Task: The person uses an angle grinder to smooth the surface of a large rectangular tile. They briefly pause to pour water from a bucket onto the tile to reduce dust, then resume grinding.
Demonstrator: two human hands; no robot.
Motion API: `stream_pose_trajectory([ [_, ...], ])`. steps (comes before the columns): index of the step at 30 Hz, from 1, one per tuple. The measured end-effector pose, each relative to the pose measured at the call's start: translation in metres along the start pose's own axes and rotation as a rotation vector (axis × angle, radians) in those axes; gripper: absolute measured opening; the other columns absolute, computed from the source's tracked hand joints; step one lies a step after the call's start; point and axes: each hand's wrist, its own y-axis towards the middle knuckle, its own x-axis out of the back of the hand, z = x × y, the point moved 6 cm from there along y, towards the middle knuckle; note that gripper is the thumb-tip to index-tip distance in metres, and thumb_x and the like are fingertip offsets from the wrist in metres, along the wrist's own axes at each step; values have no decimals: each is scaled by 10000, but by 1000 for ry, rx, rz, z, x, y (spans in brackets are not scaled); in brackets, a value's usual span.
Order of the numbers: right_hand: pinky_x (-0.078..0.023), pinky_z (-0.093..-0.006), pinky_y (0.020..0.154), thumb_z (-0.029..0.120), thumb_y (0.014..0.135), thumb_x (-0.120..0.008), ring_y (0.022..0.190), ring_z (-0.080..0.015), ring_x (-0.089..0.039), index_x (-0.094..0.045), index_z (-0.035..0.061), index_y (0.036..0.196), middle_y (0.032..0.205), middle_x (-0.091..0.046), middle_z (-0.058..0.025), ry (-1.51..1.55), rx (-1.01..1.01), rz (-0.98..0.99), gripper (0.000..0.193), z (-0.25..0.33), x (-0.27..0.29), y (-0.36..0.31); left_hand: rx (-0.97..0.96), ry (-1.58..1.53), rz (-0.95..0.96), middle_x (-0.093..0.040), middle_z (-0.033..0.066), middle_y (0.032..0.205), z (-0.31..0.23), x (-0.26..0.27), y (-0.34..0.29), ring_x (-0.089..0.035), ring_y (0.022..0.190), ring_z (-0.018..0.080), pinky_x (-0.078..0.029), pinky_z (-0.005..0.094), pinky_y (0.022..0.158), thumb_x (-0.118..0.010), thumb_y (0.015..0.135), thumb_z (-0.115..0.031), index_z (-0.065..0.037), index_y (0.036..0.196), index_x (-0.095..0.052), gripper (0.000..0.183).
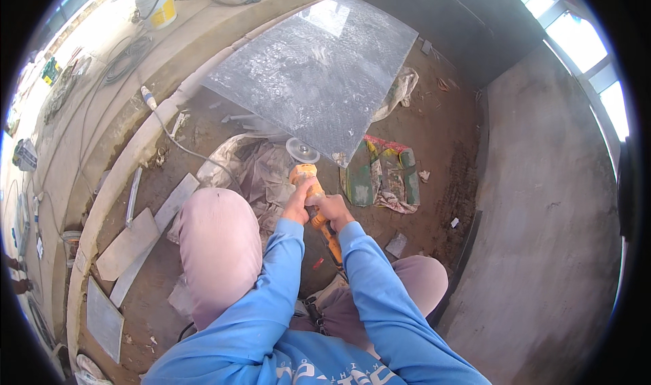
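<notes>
Both my hands grip a yellow-orange angle grinder in front of my crossed or bent legs. My left hand is closed around its front part, near the head. Behind it, my right hand wraps round the body. The grinder's round disc sits close to the near edge of a large grey stone slab; whether it touches cannot be made out. A pale chipped spot shows at the slab's near corner. Beneath the disc lies crumpled grey sheeting.
Green and red sacking lies right of the grinder. Cut stone strips rest on the dirt at left, inside a curved kerb. A cable crosses the ground. A grey wall rises at right; a bucket stands far left.
</notes>
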Motion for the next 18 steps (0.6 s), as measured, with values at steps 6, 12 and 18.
stream_pose_trajectory([
  [6,-510,-380,607,225,644,-827,721,-239,-658,-697,-123,956,889,-690,-148,27,-15,10,485,-6,6,-11,7,10,-16,-679,83,921,10,-4,-8,-681,800,237,-559,392,721,-750,840,-303,-114,1125,-599,374],
  [12,-513,-382,617,214,629,-837,722,-234,-660,-697,-127,939,881,-696,-150,40,-45,-11,481,-11,13,-23,38,21,2,-682,91,912,20,1,-6,-684,799,241,-568,404,734,-750,843,-317,-112,1112,-600,370],
  [18,-520,-393,635,220,618,-851,738,-244,-664,-692,-148,942,906,-696,-157,80,-25,-14,515,-22,22,-23,72,13,12,-668,75,894,33,-5,-9,-676,772,231,-561,395,711,-750,842,-318,-118,1105,-598,363],
])
